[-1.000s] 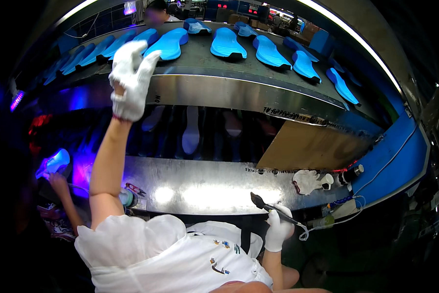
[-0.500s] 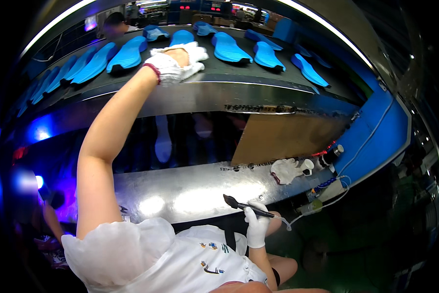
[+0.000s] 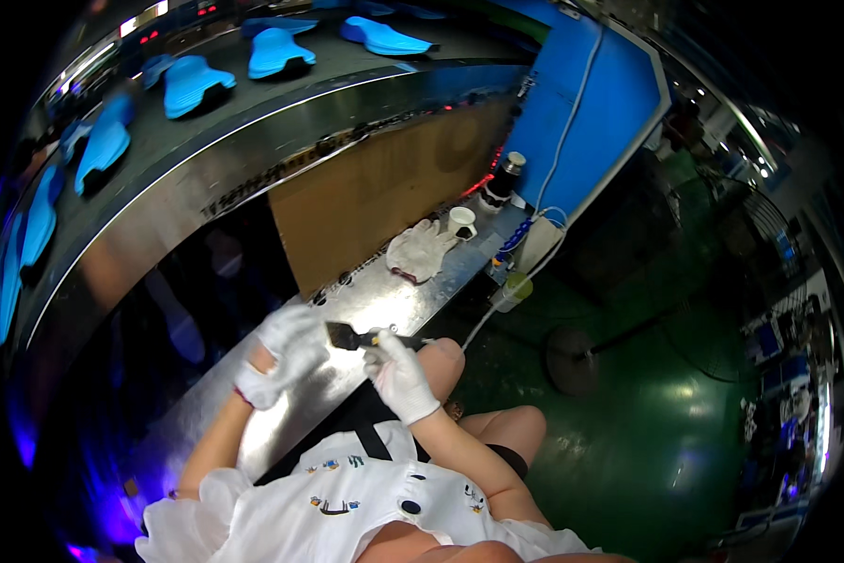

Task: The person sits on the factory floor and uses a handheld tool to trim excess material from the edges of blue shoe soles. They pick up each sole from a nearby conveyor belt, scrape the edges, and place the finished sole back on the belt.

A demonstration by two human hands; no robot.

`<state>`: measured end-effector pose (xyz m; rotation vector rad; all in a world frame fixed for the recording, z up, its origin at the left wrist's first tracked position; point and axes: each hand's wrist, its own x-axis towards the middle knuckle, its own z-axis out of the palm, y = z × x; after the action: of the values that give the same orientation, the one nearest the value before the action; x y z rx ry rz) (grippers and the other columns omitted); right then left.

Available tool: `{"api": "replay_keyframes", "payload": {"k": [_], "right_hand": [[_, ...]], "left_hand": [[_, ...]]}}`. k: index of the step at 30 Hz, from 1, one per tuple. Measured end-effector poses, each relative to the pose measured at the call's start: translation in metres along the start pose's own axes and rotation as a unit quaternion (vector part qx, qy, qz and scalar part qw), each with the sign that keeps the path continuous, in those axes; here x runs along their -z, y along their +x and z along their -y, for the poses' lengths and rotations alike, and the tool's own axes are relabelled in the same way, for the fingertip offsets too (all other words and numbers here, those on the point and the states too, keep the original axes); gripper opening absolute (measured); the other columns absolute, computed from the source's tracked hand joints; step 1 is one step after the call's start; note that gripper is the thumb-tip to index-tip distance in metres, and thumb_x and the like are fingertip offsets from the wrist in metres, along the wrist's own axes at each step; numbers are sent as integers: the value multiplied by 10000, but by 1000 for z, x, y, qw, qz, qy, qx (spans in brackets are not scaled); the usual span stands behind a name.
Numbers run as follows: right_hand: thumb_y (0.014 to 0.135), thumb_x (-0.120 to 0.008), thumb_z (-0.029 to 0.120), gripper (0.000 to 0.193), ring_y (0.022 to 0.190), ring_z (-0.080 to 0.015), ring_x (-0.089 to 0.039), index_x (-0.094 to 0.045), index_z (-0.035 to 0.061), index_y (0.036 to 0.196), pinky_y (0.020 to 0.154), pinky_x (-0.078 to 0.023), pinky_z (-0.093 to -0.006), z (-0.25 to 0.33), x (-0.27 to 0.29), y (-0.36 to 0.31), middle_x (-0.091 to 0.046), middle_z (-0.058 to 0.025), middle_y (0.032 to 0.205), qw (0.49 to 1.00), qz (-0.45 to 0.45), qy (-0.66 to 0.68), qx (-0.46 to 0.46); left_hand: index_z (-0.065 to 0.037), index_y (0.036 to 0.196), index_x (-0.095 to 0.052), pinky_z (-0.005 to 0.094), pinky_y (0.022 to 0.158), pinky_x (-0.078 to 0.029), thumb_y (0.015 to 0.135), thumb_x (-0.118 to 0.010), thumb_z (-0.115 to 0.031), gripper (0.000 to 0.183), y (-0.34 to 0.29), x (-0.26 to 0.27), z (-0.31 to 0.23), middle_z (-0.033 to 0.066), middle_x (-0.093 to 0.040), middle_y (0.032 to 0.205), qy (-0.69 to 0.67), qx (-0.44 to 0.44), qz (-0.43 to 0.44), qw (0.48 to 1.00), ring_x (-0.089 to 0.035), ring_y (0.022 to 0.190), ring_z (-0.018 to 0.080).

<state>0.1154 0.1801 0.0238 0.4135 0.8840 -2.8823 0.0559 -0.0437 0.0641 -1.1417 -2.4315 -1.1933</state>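
Observation:
A black-handled brush (image 3: 347, 336) with a dark flat head is held in my right hand (image 3: 405, 380), which wears a white glove and is closed round the handle. The brush head points left, toward my left hand (image 3: 286, 352). That hand, in a white knit glove, hovers over the metal ledge (image 3: 398, 314) close to the bristles. Its fingers are smeared by motion, so their grip is unclear. Blue shoe soles (image 3: 197, 84) lie in rows on the dark conveyor belt (image 3: 243, 94) beyond, out of reach of both hands here.
A spare white glove (image 3: 420, 251), a white cup (image 3: 461, 223) and a dark flask (image 3: 508, 174) stand along the ledge's far end. A cardboard sheet (image 3: 375, 192) leans under the belt. Right of it rises a blue panel (image 3: 567, 113) with a cable. A round stand base (image 3: 572, 359) is on the green floor.
My left hand has come down from the blue soles on the belt to beside the brush. The view has turned to the right. My right hand still holds the brush.

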Motion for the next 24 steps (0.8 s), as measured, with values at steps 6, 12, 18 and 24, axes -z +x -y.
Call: {"api": "replay_keyframes", "payload": {"k": [6, 12, 18, 24], "right_hand": [[985, -577, 296, 207, 870, -79, -616, -644, 116, 1064, 719, -470, -245, -25, 18, 10, -675, 15, 999, 995, 10, 5, -101], [1002, -516, 426, 381, 812, -87, -634, -624, 102, 1171, 611, -477, -214, 3, 24, 21, -691, -25, 1002, 955, 87, -174, -225], [866, -663, 177, 179, 744, -152, -638, -677, 24, 956, 724, -521, -304, 124, 96, 131, -691, -82, 855, 737, -200, -594, 255], [784, -725, 259, 571, 1036, -322, -651, -561, -18, 1256, 943, -495, -374, 189, 135, 203, -648, -214, 1175, 581, -369, -659, 303]], "left_hand": [[-10, 1378, -509, 387, 1053, -428, 825, -782, -144, 631, 5, -82, 2, 147, -527, 1389, -462, 218, 31, 859, -519, 1250, 247], [-8, 1210, -626, 366, 914, -522, 870, -699, -95, 359, -6, -106, 26, 113, -669, 1111, -469, 351, -98, 805, -638, 1025, 214], [-15, 1215, -526, 395, 751, -561, 953, -619, -153, 310, -21, -134, 68, 126, -622, 1112, -599, 365, -241, 671, -655, 867, 257], [-11, 1187, -551, 387, 788, -566, 935, -635, -88, 277, -16, -130, 66, 142, -592, 1163, -612, 378, -203, 665, -628, 914, 237]]}}
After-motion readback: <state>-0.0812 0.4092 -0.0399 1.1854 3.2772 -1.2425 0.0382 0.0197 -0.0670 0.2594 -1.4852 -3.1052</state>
